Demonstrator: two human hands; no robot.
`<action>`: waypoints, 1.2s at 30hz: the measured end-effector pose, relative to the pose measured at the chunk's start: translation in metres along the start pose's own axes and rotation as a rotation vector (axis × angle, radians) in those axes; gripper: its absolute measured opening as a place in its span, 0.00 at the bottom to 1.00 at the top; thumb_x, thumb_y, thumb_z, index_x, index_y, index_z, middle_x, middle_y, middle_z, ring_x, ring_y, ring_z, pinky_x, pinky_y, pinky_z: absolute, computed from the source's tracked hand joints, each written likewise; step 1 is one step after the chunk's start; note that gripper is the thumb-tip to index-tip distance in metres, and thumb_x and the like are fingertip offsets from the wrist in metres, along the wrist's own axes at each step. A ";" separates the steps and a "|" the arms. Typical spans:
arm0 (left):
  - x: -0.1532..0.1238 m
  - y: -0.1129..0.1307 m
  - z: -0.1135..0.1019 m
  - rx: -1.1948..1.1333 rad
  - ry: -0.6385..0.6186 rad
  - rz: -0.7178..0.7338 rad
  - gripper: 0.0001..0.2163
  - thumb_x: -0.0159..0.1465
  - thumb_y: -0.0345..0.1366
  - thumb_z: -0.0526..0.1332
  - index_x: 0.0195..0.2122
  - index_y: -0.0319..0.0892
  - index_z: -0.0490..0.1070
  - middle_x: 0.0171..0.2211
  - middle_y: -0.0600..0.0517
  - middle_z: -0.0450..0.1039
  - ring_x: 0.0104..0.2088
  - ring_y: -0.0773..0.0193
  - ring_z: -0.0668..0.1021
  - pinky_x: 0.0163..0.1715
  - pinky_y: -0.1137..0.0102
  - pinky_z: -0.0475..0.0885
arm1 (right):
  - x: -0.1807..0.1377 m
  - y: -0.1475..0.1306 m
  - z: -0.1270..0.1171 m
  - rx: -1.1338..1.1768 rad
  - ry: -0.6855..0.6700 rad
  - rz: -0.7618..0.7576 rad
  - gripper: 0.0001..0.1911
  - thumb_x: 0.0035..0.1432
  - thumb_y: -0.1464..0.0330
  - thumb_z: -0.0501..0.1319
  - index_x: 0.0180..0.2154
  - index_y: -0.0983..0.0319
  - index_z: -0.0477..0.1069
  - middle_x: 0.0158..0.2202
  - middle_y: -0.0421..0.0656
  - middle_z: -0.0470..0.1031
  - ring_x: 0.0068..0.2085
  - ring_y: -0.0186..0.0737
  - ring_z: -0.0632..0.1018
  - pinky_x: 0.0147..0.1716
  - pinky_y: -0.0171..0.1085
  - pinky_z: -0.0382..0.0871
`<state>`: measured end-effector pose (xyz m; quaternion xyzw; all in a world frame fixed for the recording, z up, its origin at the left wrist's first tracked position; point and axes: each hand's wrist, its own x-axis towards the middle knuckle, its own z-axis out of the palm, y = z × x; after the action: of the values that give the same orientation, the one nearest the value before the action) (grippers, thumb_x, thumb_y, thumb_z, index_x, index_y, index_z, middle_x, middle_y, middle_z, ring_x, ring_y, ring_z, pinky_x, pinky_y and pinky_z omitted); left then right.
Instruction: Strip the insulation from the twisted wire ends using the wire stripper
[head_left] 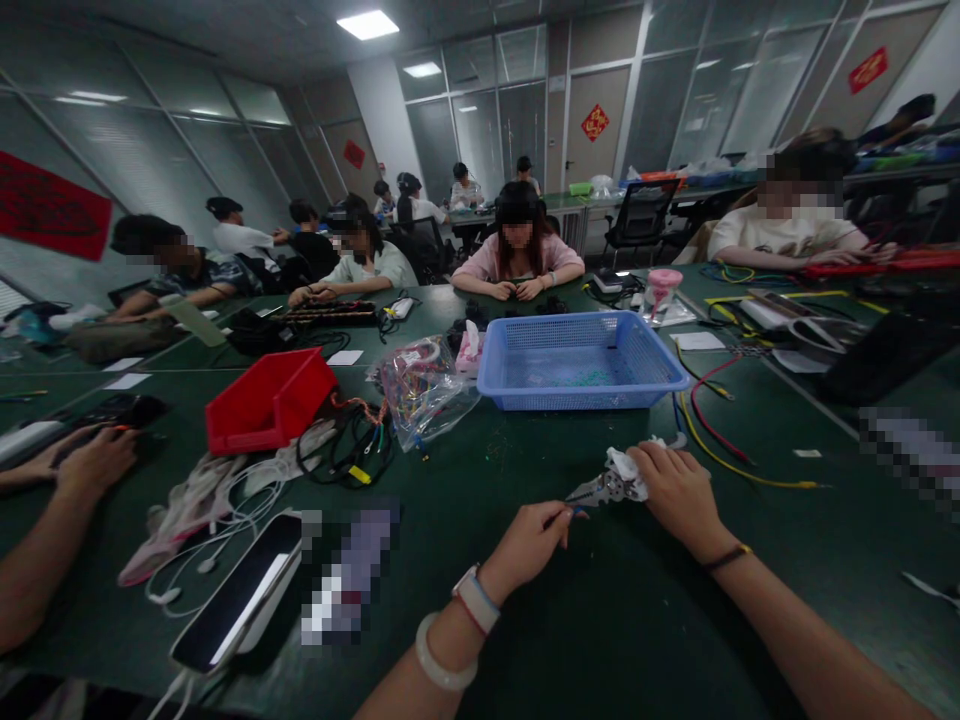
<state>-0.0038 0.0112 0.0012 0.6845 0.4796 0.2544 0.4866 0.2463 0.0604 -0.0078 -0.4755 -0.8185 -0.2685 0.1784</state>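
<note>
My right hand [679,500] is closed round the handles of wire stripper pliers [600,490], with crumpled white tissue [628,472] wrapped about the grip. The metal jaws point left toward my left hand [529,548]. That hand is closed in a pinch on a short thin wire [579,513], dark with a bit of blue, right at the plier tip. Whether the jaws bite the wire is too small to tell. Both hands are just above the dark green table [600,630].
Beyond my hands stands a blue plastic basket [585,402] with small green bits inside. To the left are a red bin [270,405], a bag of wires [427,390], a phone [240,590] and gloves [180,510]. Loose cables [750,475] lie right. Another person's hands [94,465] work at far left.
</note>
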 end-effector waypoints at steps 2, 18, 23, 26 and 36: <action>0.001 -0.001 0.001 -0.016 -0.036 -0.014 0.17 0.68 0.41 0.49 0.43 0.38 0.75 0.24 0.55 0.66 0.24 0.68 0.65 0.26 0.75 0.59 | 0.000 0.000 0.001 0.006 0.003 0.003 0.12 0.60 0.75 0.55 0.44 0.66 0.71 0.44 0.51 0.74 0.42 0.45 0.72 0.41 0.41 0.61; 0.000 0.007 -0.004 -0.009 -0.083 -0.042 0.15 0.67 0.39 0.50 0.42 0.37 0.74 0.28 0.54 0.65 0.28 0.67 0.65 0.29 0.74 0.59 | -0.003 0.001 0.009 0.105 -0.054 -0.021 0.25 0.54 0.81 0.52 0.54 0.66 0.65 0.56 0.53 0.68 0.46 0.47 0.72 0.48 0.45 0.63; 0.000 0.008 -0.005 0.014 -0.067 -0.018 0.16 0.67 0.39 0.50 0.42 0.38 0.76 0.28 0.53 0.66 0.28 0.66 0.65 0.30 0.74 0.60 | -0.002 0.001 0.004 0.088 -0.040 -0.022 0.22 0.56 0.79 0.52 0.53 0.65 0.67 0.55 0.52 0.70 0.45 0.46 0.72 0.48 0.45 0.62; 0.000 0.008 -0.006 0.006 -0.066 -0.007 0.16 0.67 0.39 0.50 0.42 0.38 0.76 0.27 0.54 0.65 0.27 0.66 0.65 0.29 0.74 0.60 | -0.003 0.001 0.002 0.082 -0.035 -0.011 0.18 0.57 0.78 0.53 0.49 0.65 0.69 0.52 0.51 0.72 0.43 0.45 0.73 0.45 0.43 0.62; -0.002 0.006 -0.003 -0.067 -0.100 -0.029 0.16 0.66 0.38 0.52 0.47 0.38 0.75 0.26 0.56 0.62 0.26 0.68 0.62 0.26 0.74 0.56 | 0.000 0.001 -0.005 0.046 -0.085 0.018 0.10 0.59 0.76 0.55 0.42 0.64 0.72 0.42 0.48 0.75 0.39 0.42 0.72 0.37 0.39 0.59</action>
<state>-0.0043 0.0098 0.0085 0.6725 0.4557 0.2289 0.5363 0.2470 0.0576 -0.0035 -0.4896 -0.8270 -0.2276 0.1567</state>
